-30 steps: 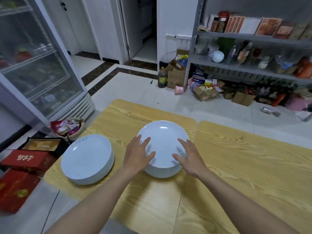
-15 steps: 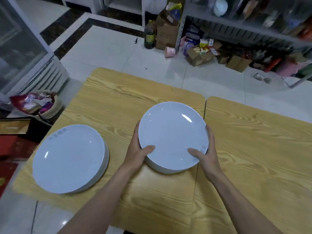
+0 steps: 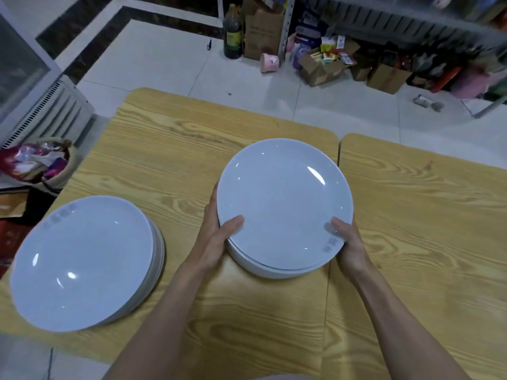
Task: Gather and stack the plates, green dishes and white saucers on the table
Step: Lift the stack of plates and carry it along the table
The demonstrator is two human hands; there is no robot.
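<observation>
- While both hands hold it, the stack of round white glazed plates [image 3: 285, 204] sits mid-frame over the light wood-grain table [image 3: 192, 149], close to that table's 3 o'clock edge.
- Left hand [image 3: 216, 237]: on the stack's rim at 8 o'clock, thumb curled onto the top plate, fingers wrapped round the side.
- Right hand [image 3: 349, 245]: on the rim at 4 o'clock, thumb on top beside a grey printed mark, fingers hidden underneath.
- Can't tell whether the stack's base touches the tabletop.
- Second stack of round white plates [image 3: 82, 261]: same table, 8 o'clock from the held stack, well apart from it, no hand on it.
- Second wood-grain table [image 3: 425, 215]: butted up at 3 o'clock, narrow seam between the two tops.
- Floor: pale woven basket of crumpled wrappers [image 3: 35, 163] at 9 o'clock, just beside the table; dark glass bottle [image 3: 232, 31] and brown cardboard box [image 3: 263, 31] side by side at 12 o'clock.
</observation>
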